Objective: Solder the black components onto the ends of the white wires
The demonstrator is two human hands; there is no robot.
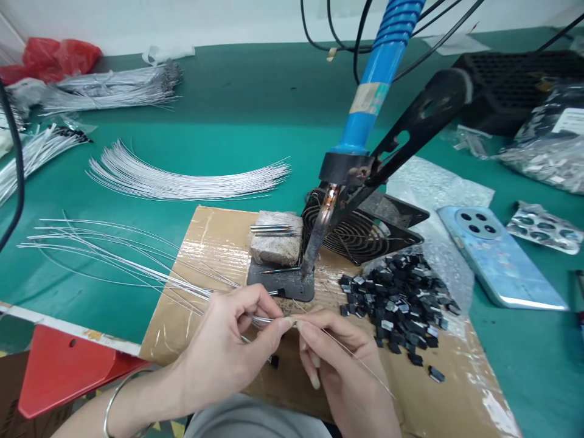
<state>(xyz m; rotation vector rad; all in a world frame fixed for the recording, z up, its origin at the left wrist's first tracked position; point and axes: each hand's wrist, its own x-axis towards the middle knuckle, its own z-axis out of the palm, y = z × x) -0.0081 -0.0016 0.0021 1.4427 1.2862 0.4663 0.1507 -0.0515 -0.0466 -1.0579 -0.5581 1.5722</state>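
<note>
Both hands work low in the head view, just in front of the person's lap. Left hand (223, 347), with a bangle (114, 395) at its wrist, has its grip closed thumb to forefinger on the near ends of the loose wires (114, 255). These fan out leftward over the cardboard (205, 255) and the green surface (228, 134), probably so that their length lies supported and only the ends need holding. Right hand (342, 359) meets it fingertip to fingertip, its grip pinched shut on a single wire (365, 370) that trails off to the lower right. A pinch that fine suits a strand this thin.

The wires are silvery, hair-thin and springy, holding a gentle curve (whether the ends are stripped is too small to tell).

Just beyond the fingertips a soldering iron (383, 67) hangs tip-down in a black stand arm (424, 115), so neither hand has to carry it. Its tip (314, 249) sits beside a worn block (276, 237). A small fan (360, 234) lies behind the tip, likely there for the fumes. The pile of black parts (401, 298) lies within the right hand's reach. A curved sheaf of wires (182, 179) waits farther back, and a phone (497, 255) lies off to the right.
</note>
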